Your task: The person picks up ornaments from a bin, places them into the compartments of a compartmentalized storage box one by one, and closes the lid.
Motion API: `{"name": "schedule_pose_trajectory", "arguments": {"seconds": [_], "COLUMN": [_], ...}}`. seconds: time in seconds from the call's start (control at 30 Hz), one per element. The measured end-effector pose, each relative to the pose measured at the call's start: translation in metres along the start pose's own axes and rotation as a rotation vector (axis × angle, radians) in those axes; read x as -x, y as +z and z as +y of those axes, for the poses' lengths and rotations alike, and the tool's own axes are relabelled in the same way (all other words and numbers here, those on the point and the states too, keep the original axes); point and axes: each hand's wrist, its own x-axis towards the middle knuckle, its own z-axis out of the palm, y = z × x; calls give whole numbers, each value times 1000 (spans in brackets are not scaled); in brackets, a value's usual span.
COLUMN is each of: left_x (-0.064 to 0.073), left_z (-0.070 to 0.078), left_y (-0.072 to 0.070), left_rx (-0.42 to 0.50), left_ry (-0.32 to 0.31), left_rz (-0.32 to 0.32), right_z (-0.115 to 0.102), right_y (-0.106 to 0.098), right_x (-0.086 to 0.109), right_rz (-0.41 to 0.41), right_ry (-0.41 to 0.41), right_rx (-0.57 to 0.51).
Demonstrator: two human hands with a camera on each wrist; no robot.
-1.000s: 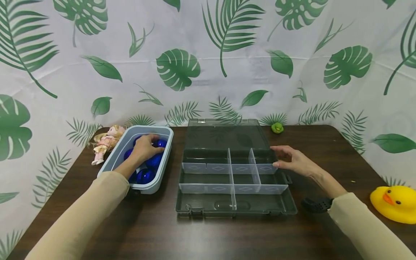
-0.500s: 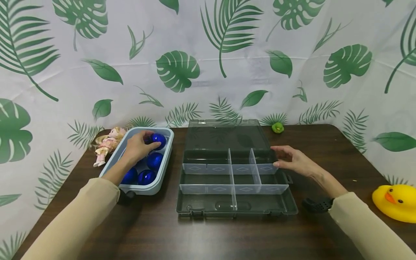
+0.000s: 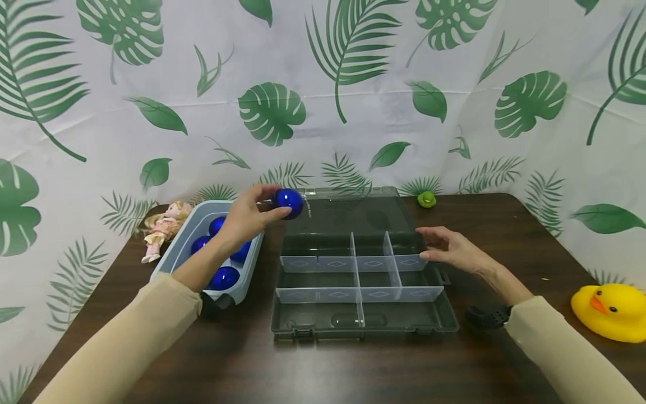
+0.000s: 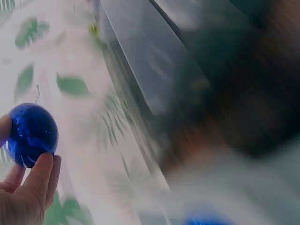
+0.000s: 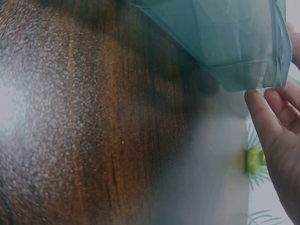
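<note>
Between thumb and fingers, my left hand [image 3: 247, 216] pinches a shiny blue Christmas bauble [image 3: 287, 202] with a small hanging loop. It is above the table, between a light blue bin [image 3: 256, 255] and a grey see-through divided storage box [image 3: 323, 331]. In the left wrist view the bauble [image 4: 32, 133] sits at the fingertips. More blue baubles [image 3: 224, 278] lie in the bin, partly behind the left forearm. The box stands with its lid [image 3: 348, 213] raised at the back. My right hand [image 3: 451, 249] holds the box's right edge with thumb and fingertips, also seen in the right wrist view.
A doll [image 3: 164, 230] lies left of the bin. A small green duck [image 3: 426, 199] sits behind the box at right, and a big yellow rubber duck [image 3: 610, 311] at the table's right edge. A leaf-printed cloth [image 3: 313, 146] hangs behind the table.
My left hand has lifted a blue bauble out of the bin and carried it up and right toward the box. The right hand stays at the box's edge.
</note>
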Motion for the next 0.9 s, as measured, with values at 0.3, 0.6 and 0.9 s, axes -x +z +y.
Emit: {"name": "schedule_pose_trajectory", "arguments": {"seconds": [0.3,0.6,0.9], "left_x": [-32,-45,-46], "left_z": [45,60,58], "left_y": [85,148,180], "left_rx": [127,75,-46], "left_ry": [37,30,56], "left_rz": [-244,-314,-311], "right_z": [-1,-5,-4], "right_y": [0,0,0], "right_x": [0,-1,-1], "right_rz": [0,-4,-18], "right_ry": [6,50,13], "right_rx": [-6,11,-37]}}
